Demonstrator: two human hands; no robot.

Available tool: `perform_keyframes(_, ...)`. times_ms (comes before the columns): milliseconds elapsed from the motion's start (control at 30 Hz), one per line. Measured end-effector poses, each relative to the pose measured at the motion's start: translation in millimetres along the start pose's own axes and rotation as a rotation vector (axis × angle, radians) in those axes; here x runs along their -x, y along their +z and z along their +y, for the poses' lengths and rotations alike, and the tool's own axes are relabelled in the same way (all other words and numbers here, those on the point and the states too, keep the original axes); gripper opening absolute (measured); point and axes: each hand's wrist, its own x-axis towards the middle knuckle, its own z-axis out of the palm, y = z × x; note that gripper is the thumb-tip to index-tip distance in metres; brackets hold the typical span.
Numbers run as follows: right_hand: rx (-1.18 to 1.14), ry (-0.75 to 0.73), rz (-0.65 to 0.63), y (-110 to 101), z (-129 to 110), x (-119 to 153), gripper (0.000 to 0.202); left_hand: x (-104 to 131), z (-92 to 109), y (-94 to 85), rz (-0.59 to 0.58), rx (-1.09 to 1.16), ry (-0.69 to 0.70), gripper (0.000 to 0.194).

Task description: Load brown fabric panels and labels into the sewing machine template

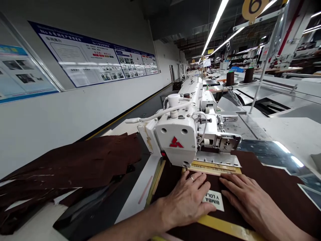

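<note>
A dark brown fabric panel point(263, 170) lies under both palms, in front of the sewing machine point(175, 134) with its red emblem. My left hand point(189, 195), a ring on one finger, rests flat on the panel. It partly covers a white label point(217, 200) printed with black letters, upside down from here. My right hand point(247, 197) lies flat to the right of the label, fingers stretched toward the machine. Beyond the fingertips is a yellow-edged clamp frame point(215, 166) below a metal plate. A yellow strip point(220, 227) crosses the fabric near my wrists.
A heap of brown fabric pieces point(100, 160) lies on the left. Two brown thread cones point(230, 78) stand at the back right beside a slanted metal pole point(265, 63). Poster boards point(87, 57) hang on the left wall. More machines line the hall behind.
</note>
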Motion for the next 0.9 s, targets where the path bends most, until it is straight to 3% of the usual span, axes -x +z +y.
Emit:
perform_keyframes(267,0.038,0.002,0.085,2,0,4,0.033,-5,19,9.0,-0.027,0.010,-0.101,0.055)
perform_keyframes(567,0.061,0.026,0.076,2,2,4,0.032,-19,19,9.3,-0.013,0.020,0.050,0.053)
perform_keyframes(900,0.089,0.060,0.058,-3,2,3,0.032,-20,20,11.4,0.001,0.012,0.068,0.046)
